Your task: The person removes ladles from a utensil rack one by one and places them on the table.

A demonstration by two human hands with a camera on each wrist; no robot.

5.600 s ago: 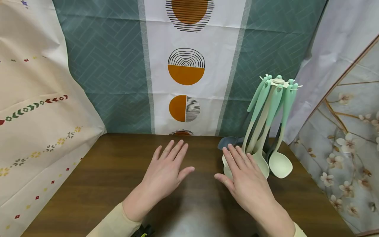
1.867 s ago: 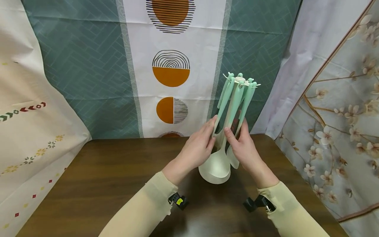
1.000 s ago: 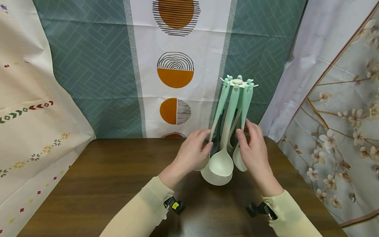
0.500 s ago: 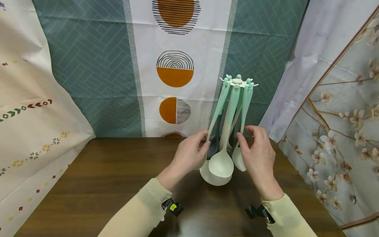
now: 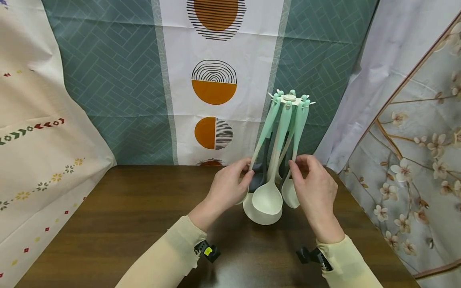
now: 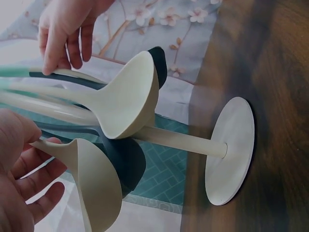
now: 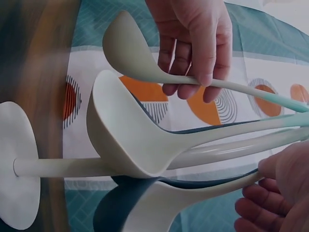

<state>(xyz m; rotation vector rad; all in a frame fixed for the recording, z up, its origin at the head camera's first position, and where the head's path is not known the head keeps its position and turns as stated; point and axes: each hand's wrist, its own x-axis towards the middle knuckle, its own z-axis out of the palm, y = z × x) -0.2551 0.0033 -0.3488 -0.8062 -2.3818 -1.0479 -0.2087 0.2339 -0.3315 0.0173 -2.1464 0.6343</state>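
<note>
A cream utensil stand [image 5: 289,98] with mint-handled kitchen utensils hanging round it stands on its round base [image 6: 230,151]. My left hand [image 5: 227,185] pinches the thin handle of the ladle [image 7: 126,44] on the left side, and its bowl is mostly hidden behind that hand in the head view. On the right side, my right hand [image 5: 314,192] pinches the handle of a cream spoon [image 5: 290,193]. Between them a larger cream ladle [image 5: 267,199] hangs in front of the pole. Dark utensils [image 6: 126,162] hang behind the cream ones.
Beneath everything is a dark brown wooden table [image 5: 144,224]. A teal and white patterned cloth [image 5: 119,80] hangs behind it. A cream cloth [image 5: 43,160] borders the left, a floral one [image 5: 414,172] the right.
My open hands came together round the stand, which now stands further left. They then spread slightly apart and changed to pinching the handles, the left-side ladle shifting a little outward.
</note>
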